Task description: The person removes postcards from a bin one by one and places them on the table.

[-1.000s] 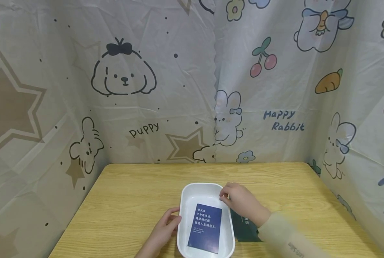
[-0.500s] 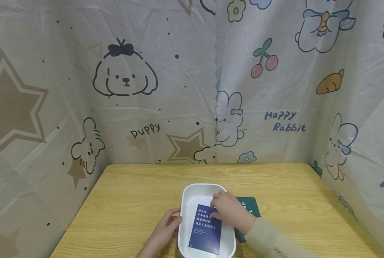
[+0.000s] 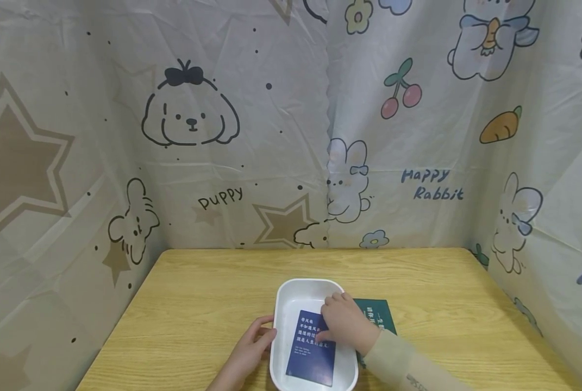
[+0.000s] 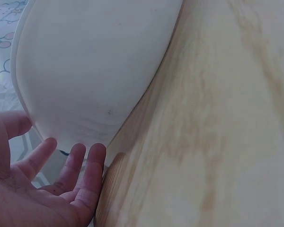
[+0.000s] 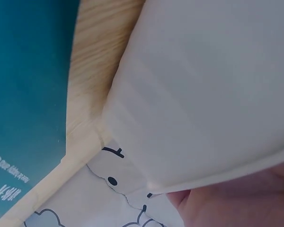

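Observation:
A white tray [image 3: 283,304] stands on the table, with a dark blue booklet [image 3: 307,361] lying flat inside it. My left hand [image 3: 249,346] is at the tray's left side. In the left wrist view, its extended fingers [image 4: 92,175] reach the outer wall and the thumb is near the rim. My right hand [image 3: 346,323] reaches over the tray's right rim, thumb and fingers spread above the booklet's upper right part. Whether they touch it is unclear; in the right wrist view the tray wall hides the fingertips. Right of the tray lies a dark green book [image 3: 379,312], partly covered by the right arm.
The wooden table [image 3: 212,288] extends left, right and behind the tray. A pale cloth curtain [image 3: 281,163] with cartoon prints hangs along the back and both sides of the table.
My right hand has moved left and down from the tray's upper right rim to above the booklet, uncovering more of the green book. The left hand and tray look still.

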Tool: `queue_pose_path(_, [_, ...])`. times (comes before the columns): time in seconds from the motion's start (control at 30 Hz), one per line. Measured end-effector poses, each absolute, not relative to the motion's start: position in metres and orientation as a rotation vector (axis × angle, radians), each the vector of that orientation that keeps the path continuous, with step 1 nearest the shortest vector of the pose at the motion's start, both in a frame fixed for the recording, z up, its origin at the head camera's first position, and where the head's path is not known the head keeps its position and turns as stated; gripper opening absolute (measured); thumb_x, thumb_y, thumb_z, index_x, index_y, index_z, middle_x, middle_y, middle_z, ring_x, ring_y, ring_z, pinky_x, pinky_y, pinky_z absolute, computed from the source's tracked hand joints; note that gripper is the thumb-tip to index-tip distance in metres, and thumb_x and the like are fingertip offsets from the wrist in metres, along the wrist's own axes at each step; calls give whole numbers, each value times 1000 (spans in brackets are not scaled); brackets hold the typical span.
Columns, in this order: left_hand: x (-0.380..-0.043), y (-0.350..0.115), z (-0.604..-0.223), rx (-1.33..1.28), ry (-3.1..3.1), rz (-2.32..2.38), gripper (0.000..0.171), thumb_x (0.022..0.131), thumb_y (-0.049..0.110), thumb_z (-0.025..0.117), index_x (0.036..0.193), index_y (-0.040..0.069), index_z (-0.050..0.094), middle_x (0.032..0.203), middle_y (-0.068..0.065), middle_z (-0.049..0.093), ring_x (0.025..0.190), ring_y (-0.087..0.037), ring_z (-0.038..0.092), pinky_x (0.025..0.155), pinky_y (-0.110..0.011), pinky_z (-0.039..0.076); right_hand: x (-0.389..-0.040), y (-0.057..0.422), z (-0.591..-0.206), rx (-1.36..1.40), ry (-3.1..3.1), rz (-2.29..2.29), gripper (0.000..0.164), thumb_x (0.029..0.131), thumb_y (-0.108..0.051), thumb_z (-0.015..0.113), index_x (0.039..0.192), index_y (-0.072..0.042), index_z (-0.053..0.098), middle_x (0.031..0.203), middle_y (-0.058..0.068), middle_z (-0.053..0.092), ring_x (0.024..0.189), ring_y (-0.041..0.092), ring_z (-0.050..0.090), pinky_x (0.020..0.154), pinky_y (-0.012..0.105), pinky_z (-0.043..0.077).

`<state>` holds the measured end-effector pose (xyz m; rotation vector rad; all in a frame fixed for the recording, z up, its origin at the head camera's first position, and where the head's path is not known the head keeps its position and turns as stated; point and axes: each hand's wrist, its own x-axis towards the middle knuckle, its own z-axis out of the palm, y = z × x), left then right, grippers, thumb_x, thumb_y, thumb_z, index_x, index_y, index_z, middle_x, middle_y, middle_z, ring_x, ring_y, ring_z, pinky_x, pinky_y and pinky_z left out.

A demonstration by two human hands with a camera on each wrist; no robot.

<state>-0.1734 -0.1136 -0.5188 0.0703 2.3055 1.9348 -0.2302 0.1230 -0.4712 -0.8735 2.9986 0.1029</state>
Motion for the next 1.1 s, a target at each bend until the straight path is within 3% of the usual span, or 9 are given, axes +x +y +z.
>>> queue_pose_path(0.47, [-174, -113, -519, 81, 2318, 1941, 46, 95, 31, 55, 133, 7, 49, 107, -19, 62, 78, -20, 63, 71, -35, 55, -229, 121, -475, -894, 3052, 152, 72, 66, -64, 68, 104, -3, 67, 88, 5, 63, 81, 18, 44, 86, 39, 43])
queue_pose_path(0.8, [-173, -112, -519, 76, 2307, 1951, 47, 95, 31, 55, 134, 6, 48, 108, -19, 61, 77, -20, 63, 70, -35, 55, -231, 122, -476, -889, 3038, 72, 78, 67, -63, 69, 114, -2, 57, 99, 8, 64, 88, 20, 49, 90, 42, 43])
queue_pose_path(0.97, [-174, -114, -520, 67, 2310, 1943, 46, 95, 32, 55, 133, 7, 49, 108, -19, 61, 79, -21, 63, 72, -36, 56, -233, 122, -470, -879, 3019, -82, 66, 69, -55, 74, 110, -6, 57, 98, 6, 65, 88, 20, 51, 90, 44, 43])
queue_pose_path(1.1, [-175, -114, -520, 69, 2317, 1937, 47, 94, 33, 56, 133, 7, 49, 108, -19, 61, 79, -21, 63, 72, -37, 56, -235, 124, -465, -859, 3031, -279, 46, 74, -43, 76, 103, -11, 59, 91, 1, 65, 80, 14, 52, 81, 40, 49])
